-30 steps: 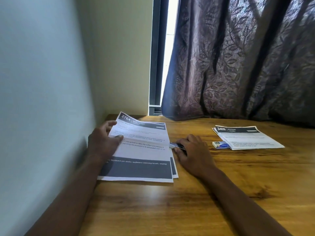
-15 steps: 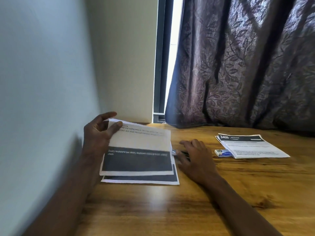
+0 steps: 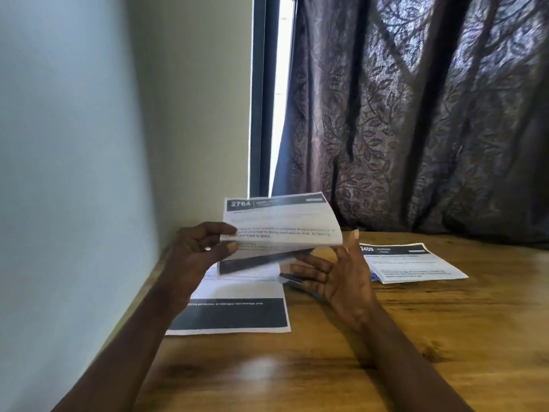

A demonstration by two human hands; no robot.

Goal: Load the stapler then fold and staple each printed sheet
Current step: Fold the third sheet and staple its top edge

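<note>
A printed sheet headed 2764 (image 3: 279,224) is raised off the table and bent over on itself. My left hand (image 3: 196,254) pinches its left edge between thumb and fingers. My right hand (image 3: 335,275) is open, palm toward the sheet, with fingers spread just under its right edge. A second printed sheet (image 3: 237,310) with a dark band lies flat on the wooden table (image 3: 445,337) below. The stapler (image 3: 289,279) shows only as a small metal and dark tip behind my right fingers. A sheet headed 3409 (image 3: 413,263) lies to the right.
A pale wall runs close along the left. A dark patterned curtain (image 3: 416,114) hangs behind the table, with a bright window gap beside it. A small blue box (image 3: 373,277) peeks out from under the 3409 sheet.
My left hand has lifted the 2764 sheet off the stack and bent it over in the air. My right hand left the stapler and rose, open, to the sheet's right edge.
</note>
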